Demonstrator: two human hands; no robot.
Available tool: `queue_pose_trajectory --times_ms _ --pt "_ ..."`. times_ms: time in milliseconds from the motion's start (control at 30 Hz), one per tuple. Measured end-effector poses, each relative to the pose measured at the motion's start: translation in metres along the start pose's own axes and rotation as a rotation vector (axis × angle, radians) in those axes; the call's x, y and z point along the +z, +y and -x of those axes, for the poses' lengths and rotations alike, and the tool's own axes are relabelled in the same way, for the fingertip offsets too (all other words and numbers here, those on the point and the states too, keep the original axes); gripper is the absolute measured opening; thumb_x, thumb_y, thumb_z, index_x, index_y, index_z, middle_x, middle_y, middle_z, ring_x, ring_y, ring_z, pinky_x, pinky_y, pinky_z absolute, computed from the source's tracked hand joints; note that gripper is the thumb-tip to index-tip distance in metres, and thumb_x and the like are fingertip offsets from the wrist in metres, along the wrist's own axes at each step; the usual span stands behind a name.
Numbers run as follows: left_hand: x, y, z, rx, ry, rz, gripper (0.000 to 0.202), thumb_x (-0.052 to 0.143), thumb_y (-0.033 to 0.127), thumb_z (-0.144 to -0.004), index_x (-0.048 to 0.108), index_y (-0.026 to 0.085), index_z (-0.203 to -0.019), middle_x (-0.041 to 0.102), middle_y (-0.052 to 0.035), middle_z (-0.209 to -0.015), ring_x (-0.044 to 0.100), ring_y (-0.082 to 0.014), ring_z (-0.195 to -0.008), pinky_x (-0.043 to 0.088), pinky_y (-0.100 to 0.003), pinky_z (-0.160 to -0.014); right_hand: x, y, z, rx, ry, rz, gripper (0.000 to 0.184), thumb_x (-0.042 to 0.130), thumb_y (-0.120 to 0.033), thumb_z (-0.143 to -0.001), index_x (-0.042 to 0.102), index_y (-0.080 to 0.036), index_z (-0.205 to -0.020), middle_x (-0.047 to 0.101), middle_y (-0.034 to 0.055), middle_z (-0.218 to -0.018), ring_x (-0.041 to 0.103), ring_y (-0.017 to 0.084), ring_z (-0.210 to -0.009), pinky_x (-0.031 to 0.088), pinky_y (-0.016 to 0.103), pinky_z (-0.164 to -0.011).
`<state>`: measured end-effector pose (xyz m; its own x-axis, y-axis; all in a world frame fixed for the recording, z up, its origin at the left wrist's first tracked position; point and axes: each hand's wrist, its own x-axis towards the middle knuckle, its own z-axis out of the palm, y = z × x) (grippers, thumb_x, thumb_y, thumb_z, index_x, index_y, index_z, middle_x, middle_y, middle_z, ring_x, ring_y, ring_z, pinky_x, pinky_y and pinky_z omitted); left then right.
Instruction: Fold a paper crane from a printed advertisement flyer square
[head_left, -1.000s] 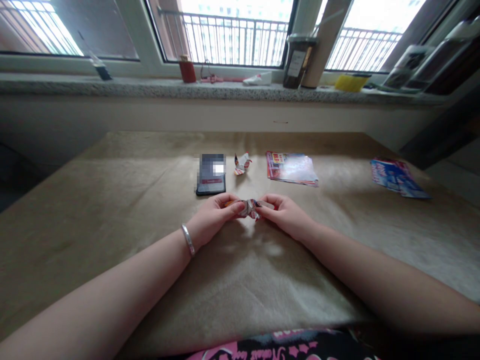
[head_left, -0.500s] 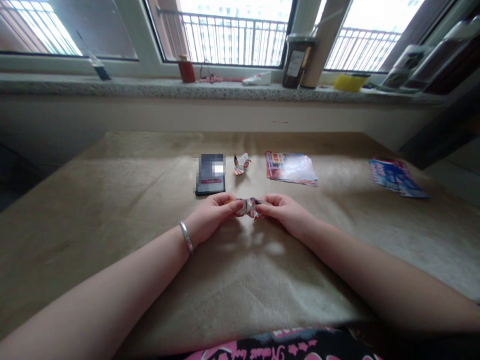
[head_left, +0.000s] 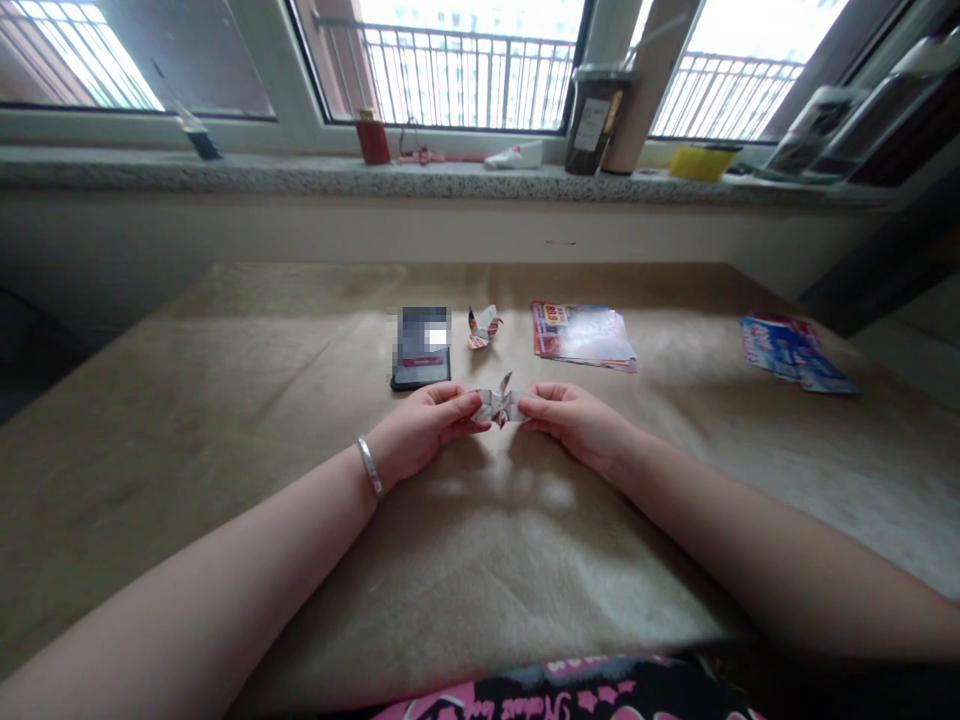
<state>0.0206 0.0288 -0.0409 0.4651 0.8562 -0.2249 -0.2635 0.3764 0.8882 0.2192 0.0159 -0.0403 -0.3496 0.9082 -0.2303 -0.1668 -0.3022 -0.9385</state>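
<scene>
Between my two hands is a small folded paper crane (head_left: 501, 404), pale with darker printed patches. My left hand (head_left: 435, 420) pinches its left side between thumb and fingers, and my right hand (head_left: 566, 420) pinches its right side the same way. A pointed part of the paper sticks up from the middle, and a reddish tip points down. Just beyond it, a second folded paper crane (head_left: 484, 327) stands on the table. To that one's left lies a dark phone (head_left: 421, 360), its screen partly blurred out.
A stack of printed leaflets (head_left: 585, 335) lies right of the standing crane. Blue printed papers (head_left: 796, 355) are farther right on the brown table (head_left: 300, 480). Jars, a red container (head_left: 372, 138) and a yellow item (head_left: 701, 162) line the stone windowsill (head_left: 450, 182).
The held paper has been pulled flatter and wider between my hands. A pointed part now stands up from its middle. My hands have shifted very slightly.
</scene>
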Motion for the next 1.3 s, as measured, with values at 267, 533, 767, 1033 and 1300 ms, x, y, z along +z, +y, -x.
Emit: queue_pose_trajectory --times_ms 267,533,767,1033,1300 --pt "0.0 0.003 0.002 -0.049 -0.029 0.055 0.022 0.077 0.023 -0.068 0.059 0.011 -0.07 0.066 -0.0033 -0.073 0.064 -0.0105 -0.069 0.053 -0.021 -0.071 -0.002 0.0 -0.001 0.022 -0.107 -0.128 0.024 0.08 -0.033 -0.058 0.068 -0.016 -0.069 0.066 -0.0001 -0.07 0.06 0.01 -0.068 0.046 0.022 -0.068" --pt "-0.001 0.004 0.0 -0.016 -0.098 0.065 0.03 0.081 0.029 -0.063 0.062 0.009 -0.074 0.066 -0.0043 -0.072 0.062 -0.012 -0.065 0.054 -0.024 -0.065 -0.007 0.006 -0.004 -0.014 -0.193 -0.221 0.026 0.079 -0.032 -0.063 0.066 -0.013 -0.074 0.068 0.002 -0.075 0.063 0.01 -0.073 0.048 0.022 -0.073" --pt "0.001 0.004 0.001 0.002 -0.1 0.075 0.03 0.082 0.03 -0.061 0.062 0.01 -0.072 0.065 -0.003 -0.07 0.06 -0.0106 -0.063 0.053 -0.022 -0.062 -0.007 0.007 -0.004 -0.023 -0.208 -0.284 0.021 0.078 -0.028 -0.064 0.063 -0.014 -0.071 0.067 0.0016 -0.079 0.062 0.011 -0.074 0.048 0.023 -0.076" --pt "0.001 0.004 0.001 0.001 -0.094 0.082 0.031 0.082 0.03 -0.061 0.062 0.009 -0.073 0.064 -0.0032 -0.071 0.061 -0.0112 -0.064 0.053 -0.023 -0.063 -0.006 0.009 -0.004 -0.04 -0.22 -0.324 0.021 0.078 -0.025 -0.065 0.06 -0.015 -0.066 0.067 0.0012 -0.078 0.063 0.011 -0.075 0.049 0.023 -0.077" --pt "-0.002 0.0 -0.001 0.033 -0.072 0.05 0.027 0.078 0.03 -0.067 0.062 0.011 -0.077 0.064 -0.0034 -0.076 0.06 -0.0106 -0.067 0.054 -0.024 -0.067 -0.006 0.005 -0.005 -0.003 -0.203 -0.297 0.018 0.075 -0.025 -0.069 0.065 -0.013 -0.079 0.07 0.0044 -0.083 0.065 0.012 -0.078 0.052 0.022 -0.075"
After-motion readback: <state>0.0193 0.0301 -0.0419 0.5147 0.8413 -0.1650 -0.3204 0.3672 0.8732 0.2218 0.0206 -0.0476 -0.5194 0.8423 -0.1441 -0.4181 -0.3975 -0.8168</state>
